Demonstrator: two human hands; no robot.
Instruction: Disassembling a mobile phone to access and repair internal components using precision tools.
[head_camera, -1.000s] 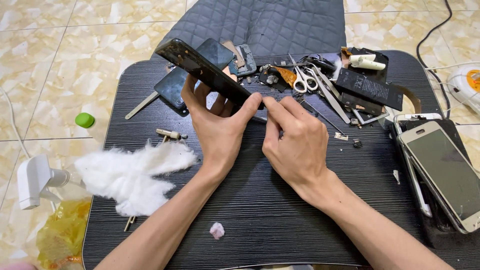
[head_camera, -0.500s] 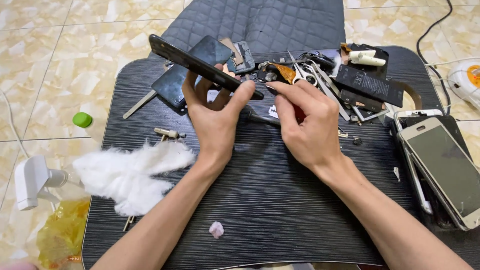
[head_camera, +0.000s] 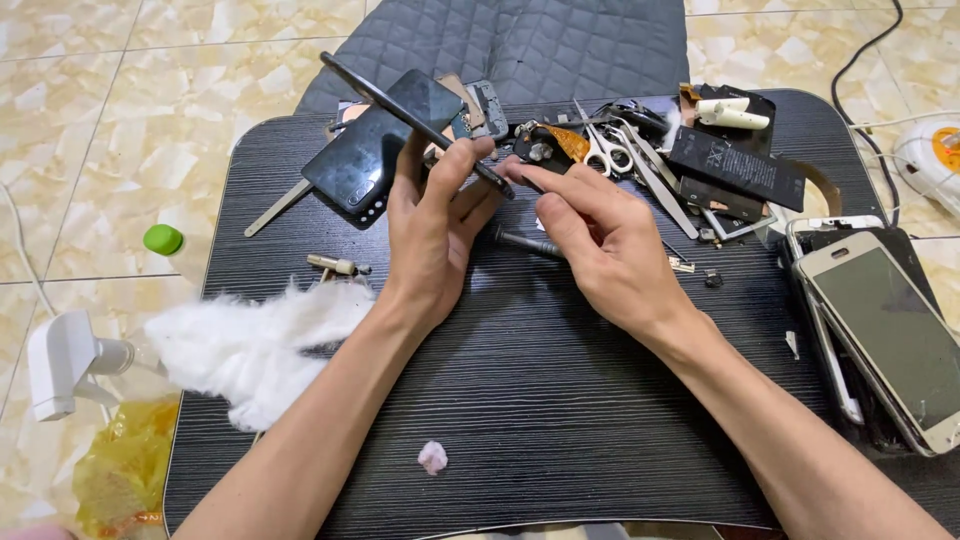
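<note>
My left hand (head_camera: 435, 235) holds a thin dark phone panel (head_camera: 400, 110) edge-on and tilted, its upper end pointing far left. My right hand (head_camera: 600, 245) pinches the panel's near end with fingertips right beside the left thumb. Both hands hover above the black wood-grain table (head_camera: 540, 400). A dark screwdriver (head_camera: 525, 242) lies on the table under the right fingers. A black phone back (head_camera: 380, 150) lies flat just behind the left hand.
White cotton wad (head_camera: 250, 345) at left, a small pink scrap (head_camera: 432, 457) near the front. Scissors and tweezers (head_camera: 615, 150), black battery (head_camera: 735, 165) and loose parts at the back. Phones with screens (head_camera: 885, 335) at right. Spray bottle (head_camera: 75, 365) and green cap (head_camera: 163, 239) on the floor.
Both hands have moved away from me toward the table's back, and the panel has turned from a broad face to nearly edge-on. The right fingers slid up to its near end.
</note>
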